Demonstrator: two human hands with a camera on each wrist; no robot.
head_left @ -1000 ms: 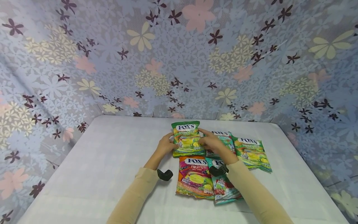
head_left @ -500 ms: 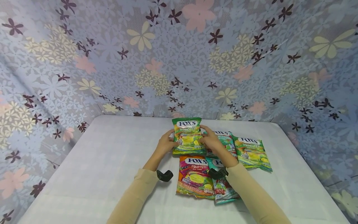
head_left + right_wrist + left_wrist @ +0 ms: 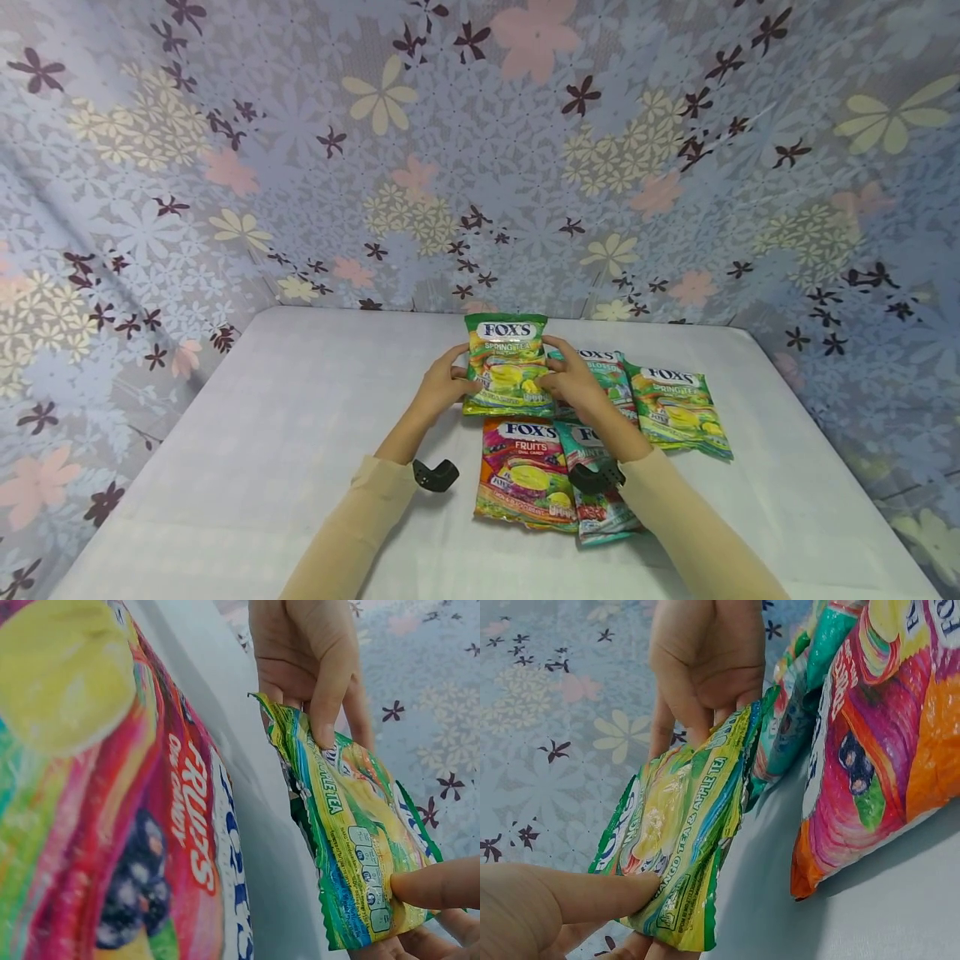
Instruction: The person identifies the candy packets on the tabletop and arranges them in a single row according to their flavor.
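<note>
A green and yellow Fox's Spring Tea candy bag (image 3: 507, 367) is held upright between both hands above the back of the table. My left hand (image 3: 441, 383) grips its left edge, thumb in front and fingers behind, as the left wrist view of the bag (image 3: 682, 825) shows. On the opposite edge, my right hand (image 3: 573, 383) pinches it the same way; the right wrist view shows that thumb (image 3: 435, 885) pressed on the printed front. Just below stands the orange and purple Fruits candy bag (image 3: 525, 479). Behind my right hand, a teal Blossom bag (image 3: 611, 379) is partly hidden.
A second Spring Tea bag (image 3: 678, 412) lies at the right of the group. Partly under my right forearm is a teal Mint bag (image 3: 600, 517). White cloth covers the table (image 3: 300, 442), and a floral curtain (image 3: 480, 167) rises along its back and sides.
Both hands have raised the Spring Tea bag slightly and shifted it a little to the right. The other bags stay where they were.
</note>
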